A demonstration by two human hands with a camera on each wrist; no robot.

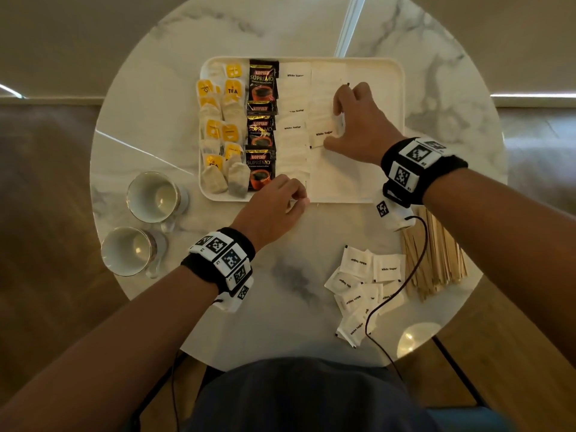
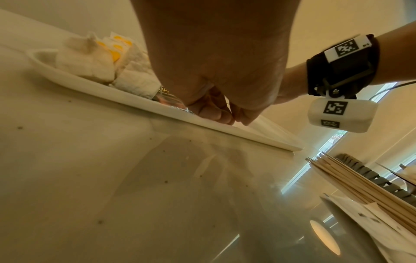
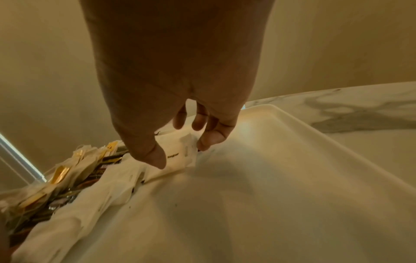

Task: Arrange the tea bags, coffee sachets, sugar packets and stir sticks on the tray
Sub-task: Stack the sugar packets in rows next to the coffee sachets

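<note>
Now | step: second sugar column on tray (image 1: 396, 98) | right hand (image 1: 358, 126) grip pinches sugar packet (image 1: 324, 135) | left hand (image 1: 277, 207) curled at tray edge, contents unclear | next: fetch counter packets (image 1: 364, 288), then sticks (image 1: 436, 254)

We read "KOPIKO SUPREMO" on the dark coffee sachets (image 1: 261, 126) in the tray. "TEA" stands on the yellow tea tags (image 1: 232, 88). "White Sugar" is printed on the sugar packets in the tray (image 1: 324, 133) and on the loose packets (image 1: 367, 288) on the table. The wrist bands (image 1: 417, 163) carry square black-and-white codes; their small letters we cannot make out.
</note>
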